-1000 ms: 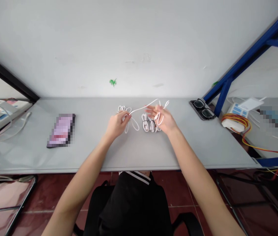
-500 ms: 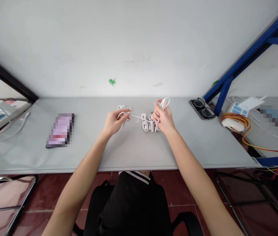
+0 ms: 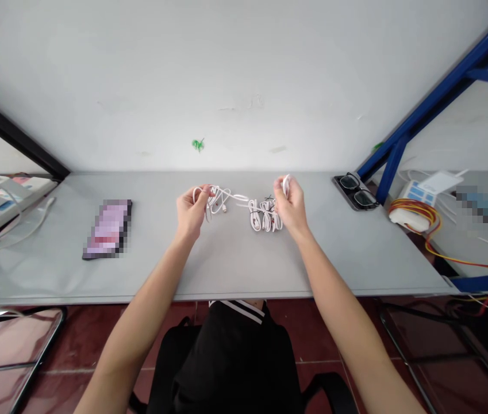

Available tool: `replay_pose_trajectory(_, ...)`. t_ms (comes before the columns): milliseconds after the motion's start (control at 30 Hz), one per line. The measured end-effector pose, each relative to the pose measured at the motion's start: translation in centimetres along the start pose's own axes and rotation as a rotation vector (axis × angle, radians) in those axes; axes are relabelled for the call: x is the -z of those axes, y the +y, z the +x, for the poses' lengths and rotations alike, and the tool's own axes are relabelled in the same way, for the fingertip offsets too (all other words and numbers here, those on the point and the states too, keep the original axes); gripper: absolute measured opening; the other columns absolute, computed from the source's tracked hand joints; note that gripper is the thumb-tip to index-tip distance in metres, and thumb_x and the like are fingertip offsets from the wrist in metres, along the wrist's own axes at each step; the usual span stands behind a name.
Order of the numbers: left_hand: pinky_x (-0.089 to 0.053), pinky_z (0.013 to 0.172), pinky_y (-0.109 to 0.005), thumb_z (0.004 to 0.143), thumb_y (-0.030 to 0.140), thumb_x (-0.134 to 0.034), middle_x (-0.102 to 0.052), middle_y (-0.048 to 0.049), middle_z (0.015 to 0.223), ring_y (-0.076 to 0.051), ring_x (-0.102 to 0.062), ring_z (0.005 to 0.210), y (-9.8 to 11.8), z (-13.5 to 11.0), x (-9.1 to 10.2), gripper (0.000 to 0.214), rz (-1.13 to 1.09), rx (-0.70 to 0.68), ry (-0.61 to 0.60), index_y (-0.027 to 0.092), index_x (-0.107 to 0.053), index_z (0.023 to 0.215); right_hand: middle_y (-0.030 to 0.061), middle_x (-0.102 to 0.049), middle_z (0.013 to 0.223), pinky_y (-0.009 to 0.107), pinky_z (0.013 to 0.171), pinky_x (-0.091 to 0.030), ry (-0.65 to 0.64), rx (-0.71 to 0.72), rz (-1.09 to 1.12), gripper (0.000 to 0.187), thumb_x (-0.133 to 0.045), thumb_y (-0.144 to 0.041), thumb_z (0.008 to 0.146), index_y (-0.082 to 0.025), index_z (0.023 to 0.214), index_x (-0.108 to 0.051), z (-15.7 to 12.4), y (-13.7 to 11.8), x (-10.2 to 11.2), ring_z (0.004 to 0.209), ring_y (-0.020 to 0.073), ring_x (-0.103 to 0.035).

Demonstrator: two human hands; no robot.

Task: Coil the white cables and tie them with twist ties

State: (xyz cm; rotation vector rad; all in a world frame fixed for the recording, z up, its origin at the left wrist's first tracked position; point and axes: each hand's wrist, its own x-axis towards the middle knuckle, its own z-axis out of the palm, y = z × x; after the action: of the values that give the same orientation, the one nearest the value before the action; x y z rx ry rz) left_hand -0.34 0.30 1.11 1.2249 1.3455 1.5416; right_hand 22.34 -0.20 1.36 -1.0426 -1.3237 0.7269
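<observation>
A white cable [image 3: 240, 199] stretches between my two hands above the grey table [image 3: 235, 259]. My left hand [image 3: 192, 211] is closed on one part of it, and loose loops and a connector end hang to the right of the fingers. Pinched in my right hand [image 3: 290, 204] is another part of the white cable, with a loop showing above the fingers. Several coiled white cables [image 3: 254, 216] with dark ties lie side by side on the table, just left of my right hand and partly behind it.
On the left of the table lies a phone [image 3: 108, 227], its screen blurred. Glasses [image 3: 358, 190] rest on a dark case at the right. Beyond the blue frame [image 3: 392, 167] is a coil of red and yellow wires [image 3: 418, 208]. Power strips [image 3: 6, 198] stand at far left.
My left hand has shifted slightly left, turning its fingers up, and more cable loops and a connector now show beside it. The right hand has moved slightly right, with a smaller loop showing.
</observation>
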Motion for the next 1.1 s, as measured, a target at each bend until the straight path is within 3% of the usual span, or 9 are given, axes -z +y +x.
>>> replay_pose_trajectory(133,-0.026,0.046,-0.024,0.081,0.048,-0.062,-0.059,0.0,0.071,-0.006,-0.029,0.047,0.0,0.9,1.0,0.03,-0.056,-0.013,0.185,0.018,-0.062,0.076,-0.0024,-0.038,0.062,0.027,0.055,-0.031,-0.219,0.048,-0.168,0.042,-0.047,-0.059,0.091,-0.023,0.071,-0.053,-0.2,-0.7,0.6,0.057,0.0131,-0.034)
replay_pose_trajectory(267,-0.027,0.046,-0.025,0.082,0.051,-0.06,-0.06,0.0002,0.074,-0.006,-0.03,0.046,0.1,1.2,1.5,0.033,-0.069,-0.034,0.216,0.018,-0.062,0.08,-0.0001,-0.054,0.07,0.028,0.059,-0.033,-0.35,0.098,-0.483,0.023,-0.049,-0.045,0.093,-0.026,0.095,-0.063,-0.6,-0.8,0.7,0.06,0.0153,-0.046)
replay_pose_trajectory(367,-0.028,0.046,-0.025,0.083,0.051,-0.061,-0.059,0.001,0.073,-0.006,-0.031,0.046,0.3,1.0,1.4,0.032,-0.103,-0.058,0.198,0.019,-0.063,0.083,0.0062,-0.064,0.098,0.03,0.062,-0.033,-0.365,0.17,-0.786,0.026,-0.06,-0.037,0.086,-0.027,0.109,-0.065,-0.7,-0.4,0.4,0.071,0.0182,-0.055)
replay_pose_trajectory(433,-0.029,0.046,-0.025,0.084,0.05,-0.061,-0.056,0.0021,0.069,-0.006,-0.033,0.045,0.4,1.0,1.3,0.03,-0.121,-0.072,0.213,0.02,-0.063,0.083,0.0083,-0.064,0.103,0.03,0.059,-0.029,-0.356,0.164,-0.907,0.018,-0.061,-0.031,0.085,-0.024,0.101,-0.067,-0.7,-0.1,0.2,0.068,0.0169,-0.054)
replay_pose_trajectory(500,-0.029,0.045,-0.024,0.084,0.047,-0.061,-0.054,0.0025,0.068,-0.006,-0.033,0.045,0.4,1.0,1.4,0.027,-0.144,-0.081,0.229,0.02,-0.063,0.083,0.0068,-0.063,0.089,0.03,0.057,-0.026,-0.324,0.119,-0.938,0.009,-0.058,-0.024,0.086,-0.022,0.081,-0.065,-0.5,0.1,0.1,0.061,0.0151,-0.049)
replay_pose_trajectory(600,-0.027,0.043,-0.024,0.084,0.041,-0.061,-0.053,0.0021,0.069,-0.005,-0.03,0.044,0.3,1.1,1.6,0.022,-0.152,-0.049,0.198,0.019,-0.064,0.084,-0.0001,-0.049,0.061,0.029,0.056,-0.025,-0.294,0.043,-0.737,0.027,-0.055,-0.028,0.088,-0.021,0.063,-0.05,-0.1,0.4,0.3,0.056,0.0135,-0.04)
replay_pose_trajectory(733,-0.023,0.042,-0.024,0.083,0.033,-0.058,-0.047,0.0033,0.062,-0.006,-0.029,0.044,0.3,0.8,1.4,0.019,0.063,0.004,0.028,0.02,-0.068,0.091,-0.0038,-0.041,0.059,0.026,0.056,-0.029,-0.327,-0.037,-0.26,0.033,-0.055,-0.043,0.089,-0.02,0.066,-0.049,0.2,0.9,0.7,0.055,0.0107,-0.038)
replay_pose_trajectory(933,-0.032,0.053,-0.024,0.08,0.041,-0.064,-0.048,0.0037,0.058,-0.009,-0.039,0.051,0.5,-0.3,1.1,0.025,0.571,-0.174,-0.348,0.021,-0.072,0.092,-0.0083,-0.033,0.055,0.024,0.047,-0.023,-0.304,-0.228,0.233,0.038,-0.068,-0.054,0.08,-0.022,0.073,-0.049,0.4,0.8,0.5,0.046,0.0068,-0.03)
replay_pose_trajectory(1100,-0.034,0.06,-0.025,0.078,0.042,-0.069,-0.059,0.0022,0.064,-0.011,-0.046,0.058,-0.1,-0.3,1.1,0.022,0.831,-0.272,-0.55,0.022,-0.073,0.086,-0.0119,-0.021,0.05,0.024,0.043,-0.015,-0.285,-0.367,0.486,0.042,-0.076,-0.056,0.07,-0.021,0.084,-0.059,0.4,0.1,0.2,0.041,0.0049,-0.018)
